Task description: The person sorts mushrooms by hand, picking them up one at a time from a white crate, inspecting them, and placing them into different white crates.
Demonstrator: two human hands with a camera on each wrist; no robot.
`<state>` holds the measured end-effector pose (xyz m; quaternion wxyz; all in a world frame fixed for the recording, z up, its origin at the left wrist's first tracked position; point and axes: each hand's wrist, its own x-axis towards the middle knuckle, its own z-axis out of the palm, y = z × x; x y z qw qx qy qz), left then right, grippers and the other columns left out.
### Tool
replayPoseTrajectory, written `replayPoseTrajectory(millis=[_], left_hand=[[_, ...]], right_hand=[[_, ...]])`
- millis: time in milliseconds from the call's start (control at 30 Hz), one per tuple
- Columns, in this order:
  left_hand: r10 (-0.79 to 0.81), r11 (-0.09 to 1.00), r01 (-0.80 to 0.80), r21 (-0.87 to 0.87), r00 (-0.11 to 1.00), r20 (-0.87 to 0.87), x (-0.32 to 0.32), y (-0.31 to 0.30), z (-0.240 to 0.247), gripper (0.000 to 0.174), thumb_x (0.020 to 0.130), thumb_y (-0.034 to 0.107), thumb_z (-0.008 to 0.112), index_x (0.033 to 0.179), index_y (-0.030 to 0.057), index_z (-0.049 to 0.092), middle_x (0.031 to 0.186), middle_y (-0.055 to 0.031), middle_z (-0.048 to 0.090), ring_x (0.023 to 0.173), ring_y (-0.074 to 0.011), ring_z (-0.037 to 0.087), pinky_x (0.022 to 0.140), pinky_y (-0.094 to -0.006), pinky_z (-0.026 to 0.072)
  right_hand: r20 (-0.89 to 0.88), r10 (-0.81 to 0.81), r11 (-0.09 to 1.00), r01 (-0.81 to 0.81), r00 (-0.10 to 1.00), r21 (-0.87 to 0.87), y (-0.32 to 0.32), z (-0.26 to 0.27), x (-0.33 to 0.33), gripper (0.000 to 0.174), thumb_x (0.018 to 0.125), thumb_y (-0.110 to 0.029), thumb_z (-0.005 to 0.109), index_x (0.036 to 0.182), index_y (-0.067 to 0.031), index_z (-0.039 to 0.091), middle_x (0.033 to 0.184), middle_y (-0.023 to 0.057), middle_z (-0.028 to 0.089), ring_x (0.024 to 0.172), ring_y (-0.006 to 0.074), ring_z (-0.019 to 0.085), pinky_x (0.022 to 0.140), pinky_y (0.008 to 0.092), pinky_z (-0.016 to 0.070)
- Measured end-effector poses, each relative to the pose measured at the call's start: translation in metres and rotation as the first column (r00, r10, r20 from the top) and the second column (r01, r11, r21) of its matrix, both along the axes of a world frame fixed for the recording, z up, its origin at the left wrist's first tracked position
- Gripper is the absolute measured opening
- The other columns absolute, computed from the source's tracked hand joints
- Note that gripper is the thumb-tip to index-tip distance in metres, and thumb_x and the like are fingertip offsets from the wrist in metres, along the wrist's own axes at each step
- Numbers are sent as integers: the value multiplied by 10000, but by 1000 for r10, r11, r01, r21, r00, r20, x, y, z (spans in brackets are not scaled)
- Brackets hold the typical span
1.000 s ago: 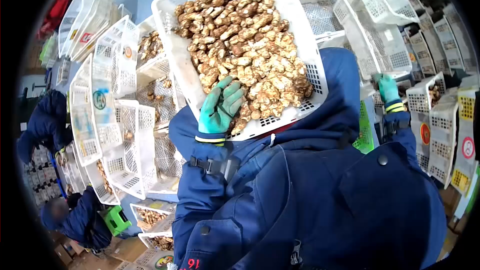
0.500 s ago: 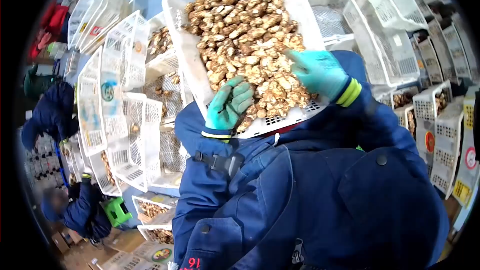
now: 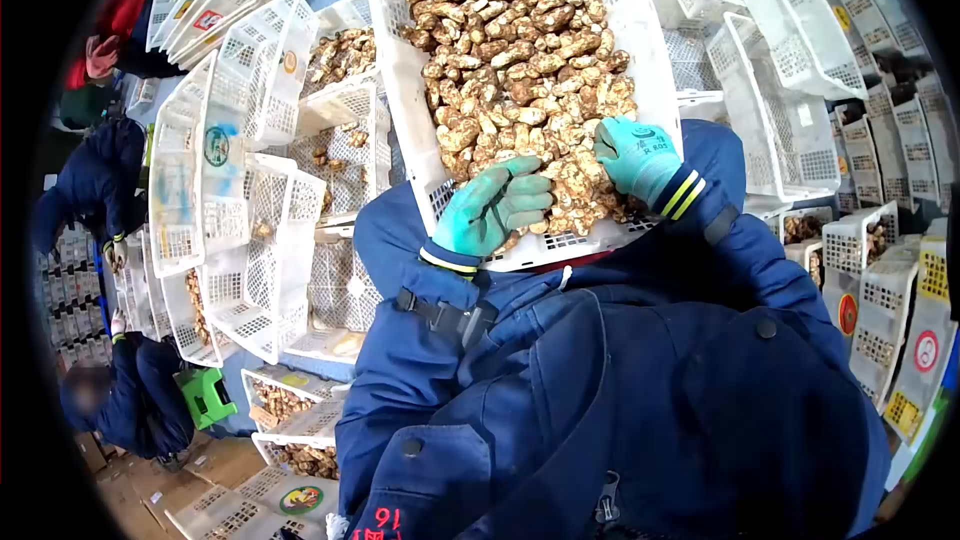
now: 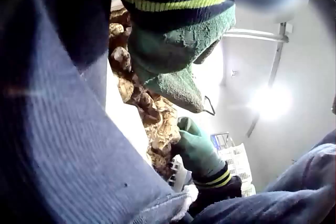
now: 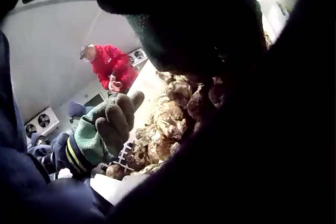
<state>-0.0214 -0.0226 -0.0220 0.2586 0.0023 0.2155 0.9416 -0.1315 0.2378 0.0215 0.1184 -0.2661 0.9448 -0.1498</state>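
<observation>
A white plastic crate (image 3: 398, 90), heaped with lumpy brown-and-cream pieces (image 3: 520, 50), rests across the wearer's lap in the head view. Near its left front corner, my green-gloved left hand (image 3: 490, 208) lies palm up at the edge of the heap, fingers loosely bent and nothing in them. My right hand (image 3: 638, 162), gloved alike, is back up over the front right of the heap. Its fingertips reach down among the pieces, and I cannot tell whether they grip one. In the left wrist view that right hand (image 4: 197, 148) touches the lumps.
White crates stand on both sides, some holding similar pieces (image 3: 340, 55). Leaning crates (image 3: 180, 170) line the left, and more (image 3: 765, 110) the right. Two people in dark blue (image 3: 95, 180) work at far left, near a green stool (image 3: 206, 396). Someone in red (image 5: 109, 65) stands beyond.
My right hand has come from the crates at right onto the heap, its fingers now down among the pieces. The left hand keeps its place at the crate's corner.
</observation>
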Motion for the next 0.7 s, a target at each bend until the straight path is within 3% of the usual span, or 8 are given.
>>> replayPoseTrajectory(millis=[167, 300, 333, 367, 400, 433, 500, 700], left_hand=[[-31, 999, 31, -26, 999, -20, 3, 14, 12, 580, 1050, 313, 471, 1513, 22, 279, 1417, -217, 489, 1218, -357, 583, 967, -458, 537], [-29, 999, 30, 13, 999, -22, 11, 24, 43, 629, 1034, 338, 507, 1539, 72, 243, 1406, -206, 496, 1203, -342, 588, 915, -426, 549], [-42, 993, 41, -110, 999, -5, 9, 16, 30, 601, 1036, 301, 512, 1523, 45, 270, 1312, -181, 564, 1098, -293, 629, 859, -388, 559], [14, 966, -45, -256, 992, -122, 10, 15, 26, 472, 1020, 213, 546, 1430, 10, 428, 1138, -134, 645, 985, -230, 660, 874, -361, 562], [25, 976, -34, -214, 999, -44, 11, 12, 25, 434, 1017, 195, 548, 1390, -11, 469, 1083, -119, 648, 931, -208, 652, 853, -342, 560], [29, 985, -23, -171, 999, 35, 11, 10, 25, 400, 1013, 177, 550, 1351, -32, 509, 1027, -103, 652, 877, -186, 643, 832, -322, 557], [81, 978, -70, -199, 996, 48, 12, 11, 33, 381, 1019, 175, 532, 1340, -31, 526, 955, -78, 633, 845, -171, 623, 801, -312, 548], [133, 974, -133, -186, 991, -12, 9, 5, 6, 415, 1010, 184, 532, 1362, -34, 504, 841, -73, 606, 789, -177, 644, 611, -259, 491]], right_hand=[[248, -143, 908, 227, 958, -353, -16, 46, 7, 240, 921, -261, 582, 1037, -59, 640, 929, 174, 651, 887, 355, 643, 809, 433, 511], [115, 187, 884, -116, 976, -452, -47, 53, -4, 300, 939, -254, 593, 1157, -52, 642, 1030, 157, 690, 961, 325, 664, 840, 385, 516], [-17, 8, 897, -15, 1000, -442, -51, 49, -15, 335, 934, -272, 602, 1187, -55, 636, 1089, 158, 684, 990, 343, 655, 856, 396, 515], [-183, -45, 925, -28, 982, -380, -49, 27, -43, 326, 940, -262, 590, 1198, -67, 632, 1085, 158, 679, 986, 345, 656, 881, 408, 511], [-137, 12, 999, -19, 990, -49, -55, 29, -62, 324, 941, -256, 585, 1213, -83, 627, 1107, 148, 673, 1037, 325, 643, 910, 413, 502], [-78, 48, 958, -24, 996, 286, -60, 31, -75, 325, 943, -251, 579, 1227, -99, 621, 1128, 138, 667, 1088, 306, 629, 940, 419, 494], [-97, 150, 867, -84, 984, 490, -65, 1, -84, 327, 937, -243, 582, 1240, -125, 612, 1205, 100, 635, 1184, 272, 571, 988, 440, 469], [94, 55, 839, -97, 994, 535, -84, 20, -83, 423, 869, -219, 645, 1277, -114, 610, 1297, 148, 579, 1253, 336, 532, 1011, 476, 481]])
